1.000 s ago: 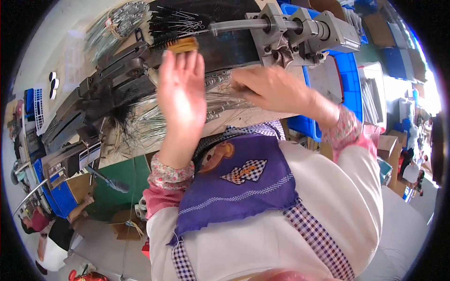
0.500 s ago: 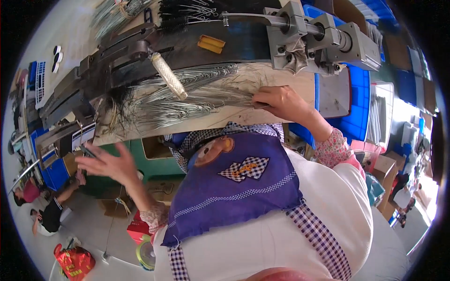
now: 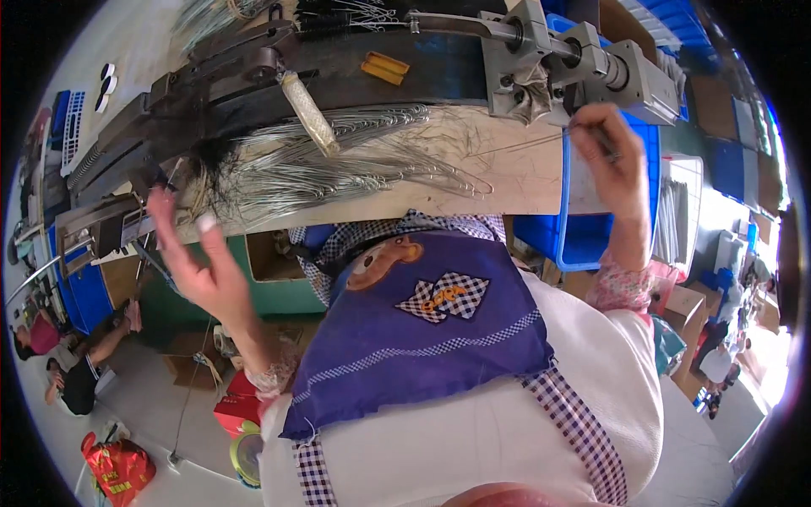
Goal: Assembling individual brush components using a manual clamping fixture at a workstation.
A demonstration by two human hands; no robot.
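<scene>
My right hand (image 3: 615, 160) is raised beside the grey metal clamping head (image 3: 541, 68) at the right of the bench. Its fingers are pinched on a thin wire (image 3: 528, 145) that trails leftward over the wooden top. My left hand (image 3: 203, 266) is off the front left edge of the bench, fingers spread, near the metal lever frame (image 3: 127, 228); nothing shows in it. Between the hands lies a pile of looped steel wires (image 3: 329, 182). A tuft of black bristles (image 3: 215, 156) sits at the pile's left end.
Above the pile juts a machine handle wrapped in pale tape (image 3: 308, 114). A small yellow tray (image 3: 384, 68) rests on the dark machine bed. Black twisted-wire brushes (image 3: 338, 19) lie at the back. A blue bin (image 3: 583, 245) stands against the bench's right end.
My right hand has moved right and away from me, from the wire pile to beside the clamping head, drawing a wire along. My left hand has risen slightly, with its fingers pointing more upward.
</scene>
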